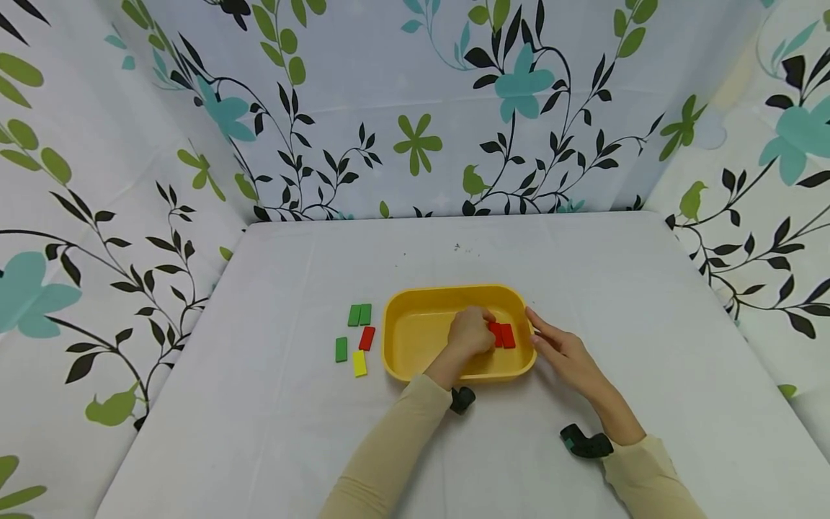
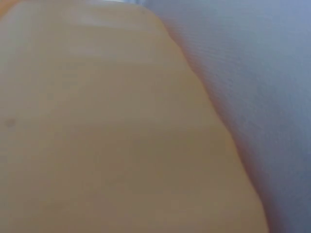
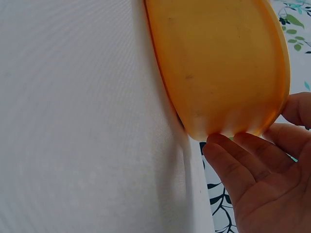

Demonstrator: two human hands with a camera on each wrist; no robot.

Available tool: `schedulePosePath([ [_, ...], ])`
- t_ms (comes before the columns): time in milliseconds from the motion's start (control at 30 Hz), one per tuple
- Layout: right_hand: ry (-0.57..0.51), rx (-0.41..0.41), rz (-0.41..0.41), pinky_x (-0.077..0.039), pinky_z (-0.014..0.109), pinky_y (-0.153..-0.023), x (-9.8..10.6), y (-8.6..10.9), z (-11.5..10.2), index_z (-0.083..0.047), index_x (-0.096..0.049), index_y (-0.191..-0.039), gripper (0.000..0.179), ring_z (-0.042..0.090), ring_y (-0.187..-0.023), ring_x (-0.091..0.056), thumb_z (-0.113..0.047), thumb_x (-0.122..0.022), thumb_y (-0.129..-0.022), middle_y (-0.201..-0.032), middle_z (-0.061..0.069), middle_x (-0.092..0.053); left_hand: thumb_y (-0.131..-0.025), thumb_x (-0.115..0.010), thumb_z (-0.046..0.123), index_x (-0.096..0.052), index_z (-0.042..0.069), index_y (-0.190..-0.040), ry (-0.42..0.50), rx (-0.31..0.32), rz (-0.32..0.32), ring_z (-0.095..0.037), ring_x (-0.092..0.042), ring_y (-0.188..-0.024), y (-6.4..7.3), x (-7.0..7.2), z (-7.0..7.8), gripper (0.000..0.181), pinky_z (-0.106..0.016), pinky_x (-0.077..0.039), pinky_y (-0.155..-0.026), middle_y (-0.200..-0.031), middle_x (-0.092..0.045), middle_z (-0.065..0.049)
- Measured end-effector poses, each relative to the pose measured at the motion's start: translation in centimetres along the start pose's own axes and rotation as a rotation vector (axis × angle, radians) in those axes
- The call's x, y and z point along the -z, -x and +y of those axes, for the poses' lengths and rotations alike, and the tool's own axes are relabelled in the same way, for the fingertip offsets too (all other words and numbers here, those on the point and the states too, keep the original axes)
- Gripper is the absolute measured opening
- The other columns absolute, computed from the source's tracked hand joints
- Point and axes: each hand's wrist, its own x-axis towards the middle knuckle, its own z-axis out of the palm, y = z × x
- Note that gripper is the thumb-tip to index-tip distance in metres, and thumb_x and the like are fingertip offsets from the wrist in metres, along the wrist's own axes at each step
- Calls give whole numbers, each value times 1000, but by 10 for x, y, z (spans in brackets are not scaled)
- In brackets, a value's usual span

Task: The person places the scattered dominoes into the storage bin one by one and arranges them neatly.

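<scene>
Tan sleeves (image 1: 382, 461) cross the foreground. Fingers of the left hand (image 1: 470, 333) bend down inside a yellow tray (image 1: 410, 328), close beside two red blocks (image 1: 508, 336); their tips are hidden, so whether they pinch anything cannot be told. Fingers of the right hand (image 1: 567, 358), slightly spread, touch the tray's right end from outside. Left of the tray, on the white counter (image 1: 259, 432), lie three green blocks (image 1: 341, 349), one red block (image 1: 367, 338) and one yellow block (image 1: 359, 363). The work looks partway: two blocks inside, five outside.
</scene>
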Motion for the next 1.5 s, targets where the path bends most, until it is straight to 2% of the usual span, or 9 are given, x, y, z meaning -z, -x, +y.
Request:
schedulePosePath([
  [167,8,-15,0,-33,3,-94,1,-1,0,-3,-38,-149,48,41,-136,-40,-14,-49,-103,-152,17,-39,-74,-71,-2,-72,11,-114,-15,-1,-13,-19,-53,-85,0,0,1,42,-21,-44,-65,-106,-69,-4],
  [400,11,-25,-6,-32,2,-95,0,-1,0,-3,-38,-148,48,41,-137,-39,-14,-49,-103,-152,17,-38,-77,-70,0,-71,11,-118,-46,-11,-14,-20,-54,-90,0,-2,0,42,-22,-47,-72,-112,-69,-3],
  [933,7,-42,-11,-33,3,-95,0,0,-1,-5,-37,-149,49,40,-138,-39,-15,-49,-102,-153,16,-38,-79,-72,3,-69,13,-122,-48,4,-38,-18,-53,-93,-1,-5,1,44,-25,-47,-81,-116,-68,-2],
  [1133,-1,-37,-12,-34,4,-94,0,0,-2,-4,-37,-149,50,40,-137,-39,-15,-50,-102,-153,17,-37,-77,-75,6,-66,13,-125,-45,-4,-21,-20,-54,-97,1,-4,2,50,-29,-47,-88,-119,-67,-2],
  [1200,-3,-30,-10,-34,4,-94,1,0,-1,-4,-37,-149,49,41,-137,-39,-15,-49,-102,-153,18,-38,-77,-76,7,-65,14,-127,-33,-25,14,-20,-54,-98,1,-3,2,52,-31,-48,-91,-119,-66,-3],
  [1300,-4,-24,-7,-33,3,-95,1,-1,1,-3,-38,-149,49,41,-136,-39,-15,-49,-103,-152,18,-38,-78,-77,11,-63,15,-129,20,-106,91,-19,-55,-94,3,1,1,53,-29,-49,-85,-116,-63,-6],
  [1433,5,-21,-8,-33,4,-95,0,-1,2,-2,-38,-148,48,42,-135,-39,-14,-49,-103,-152,19,-38,-83,-76,18,-61,16,-132,151,-279,163,-17,-57,-91,12,17,-1,51,-21,-49,-75,-115,-57,-9],
  [1500,10,-22,-7,-34,4,-94,0,-1,1,-1,-37,-148,49,42,-135,-39,-13,-49,-103,-152,19,-38,-85,-75,19,-59,16,-134,222,-366,174,-19,-57,-94,20,32,-3,52,-23,-52,-78,-118,-56,-12],
])
